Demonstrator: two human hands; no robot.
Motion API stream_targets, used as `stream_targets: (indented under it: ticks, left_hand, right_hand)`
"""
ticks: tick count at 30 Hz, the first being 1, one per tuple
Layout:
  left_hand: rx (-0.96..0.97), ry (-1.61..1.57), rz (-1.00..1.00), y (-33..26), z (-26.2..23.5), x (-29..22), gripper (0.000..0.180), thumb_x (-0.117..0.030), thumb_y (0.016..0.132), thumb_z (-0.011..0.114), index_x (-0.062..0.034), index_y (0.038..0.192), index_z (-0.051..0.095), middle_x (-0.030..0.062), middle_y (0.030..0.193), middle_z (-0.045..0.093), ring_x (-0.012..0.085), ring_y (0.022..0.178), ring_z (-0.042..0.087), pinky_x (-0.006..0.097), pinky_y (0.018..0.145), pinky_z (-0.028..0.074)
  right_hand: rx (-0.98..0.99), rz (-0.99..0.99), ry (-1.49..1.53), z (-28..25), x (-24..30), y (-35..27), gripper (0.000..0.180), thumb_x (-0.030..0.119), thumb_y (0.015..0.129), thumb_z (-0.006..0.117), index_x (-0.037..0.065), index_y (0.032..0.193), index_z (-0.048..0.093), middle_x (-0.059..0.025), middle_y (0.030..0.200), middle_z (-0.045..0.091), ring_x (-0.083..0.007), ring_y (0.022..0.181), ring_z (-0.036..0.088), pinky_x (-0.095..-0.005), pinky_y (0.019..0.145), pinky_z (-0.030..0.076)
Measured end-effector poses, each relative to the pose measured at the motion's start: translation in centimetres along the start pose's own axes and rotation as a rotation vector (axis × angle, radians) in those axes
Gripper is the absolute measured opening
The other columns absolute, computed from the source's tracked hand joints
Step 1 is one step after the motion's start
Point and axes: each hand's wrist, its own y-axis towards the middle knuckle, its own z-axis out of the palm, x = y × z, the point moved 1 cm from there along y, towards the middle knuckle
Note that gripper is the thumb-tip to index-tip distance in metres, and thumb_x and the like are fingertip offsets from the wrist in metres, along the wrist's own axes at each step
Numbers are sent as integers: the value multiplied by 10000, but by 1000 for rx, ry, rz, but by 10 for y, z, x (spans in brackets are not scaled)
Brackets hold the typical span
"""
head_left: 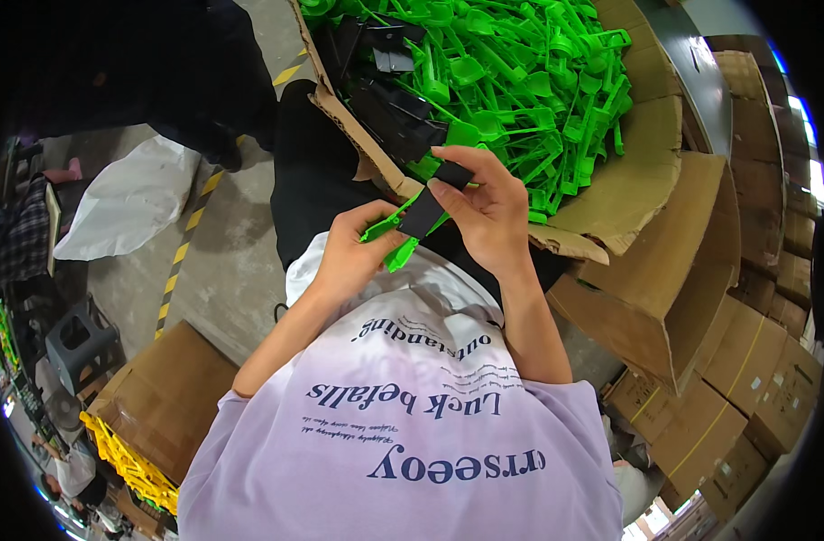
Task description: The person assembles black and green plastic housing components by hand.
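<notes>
Above my lap, my left hand [350, 250] pinches the near end of a bright green plastic part [401, 256], with thumb and fingers closed round it. My right hand [493, 209] grips a flat black rectangular piece [421, 215] between thumb and forefinger. The black piece lies against the green part; whether the two are joined I cannot tell. Just beyond both hands stands a large open cardboard box [653, 122], heaped with green plastic parts [529, 90]. Several dark flat pieces [389, 113] lie at the left side of the heap.
Cardboard flaps [646, 261] stick out at the right, with stacked cartons [700, 424] behind. At the left are a white sack [132, 198], a striped floor line [184, 257], a grey plastic stool [82, 343], a carton [168, 397] and yellow parts [128, 460]. A person in dark clothes [141, 63] is at the upper left.
</notes>
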Motion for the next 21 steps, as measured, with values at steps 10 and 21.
stream_targets:
  ticks: [10,21]
  left_hand:
    - [-14,-93,1,-1,4,0,119,-67,836,634,-11,942,631,-6,632,570,48,502,504,202,433,369]
    - [-58,-320,30,-6,5,2,167,-166,892,629,1,902,624,14,672,582,70,529,492,210,474,386]
  right_hand:
    - [-41,25,-132,-6,-2,-5,176,-19,803,662,10,976,641,-69,807,655,-106,677,628,-233,622,520]
    - [-303,59,-217,5,5,-17,312,0,792,706,-7,1035,512,-82,799,661,-75,623,602,-201,541,464]
